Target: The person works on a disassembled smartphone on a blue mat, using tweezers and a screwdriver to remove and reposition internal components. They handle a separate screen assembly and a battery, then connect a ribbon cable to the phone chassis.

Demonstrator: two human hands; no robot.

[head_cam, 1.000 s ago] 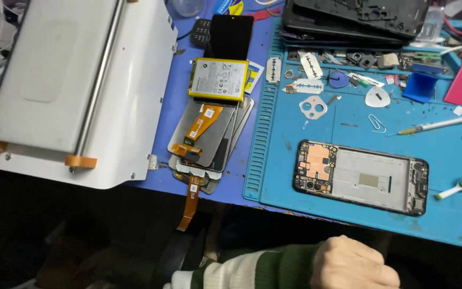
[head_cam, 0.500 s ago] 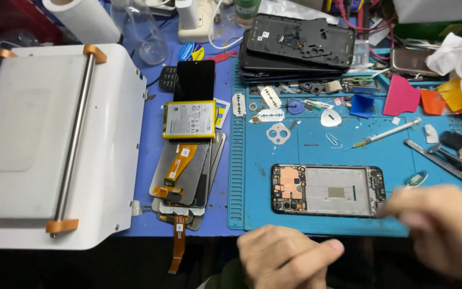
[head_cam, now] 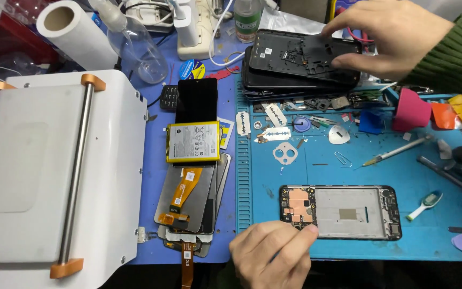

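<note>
1. Reaching up and away, the right hand (head_cam: 389, 37) now sits at the far right of the bench on a stack of black phone back covers (head_cam: 300, 61); half a second ago it hung blurred low at the right edge, near the open phone frame (head_cam: 340, 212).
2. Compared with that earlier view, the left hand (head_cam: 274, 254) has come forward from the near edge, and its forefinger tip now meets the frame's near left corner, beside the copper-coloured board section.
3. Judging from this shift, work has turned from the frame alone to fetching a cover from the pile, while the frame is steadied in place.
4. Right hand: fingers spread wide and curved, thumb under the right edge of the top cover and fingertips on its upper rim. It looks like a loose pinch on that cover, though whether it is lifted clear I cannot tell.
5. Left hand: loosely curled, holding nothing, only the forefinger pressing on the frame.
6. The frame lies flat on the blue mat (head_cam: 348, 160), near its front edge, well apart from the covers.
7. Left of the mat lie a yellow-edged battery (head_cam: 193, 142) and stacked screens (head_cam: 188, 203), untouched, beside a white machine (head_cam: 54, 171).
</note>
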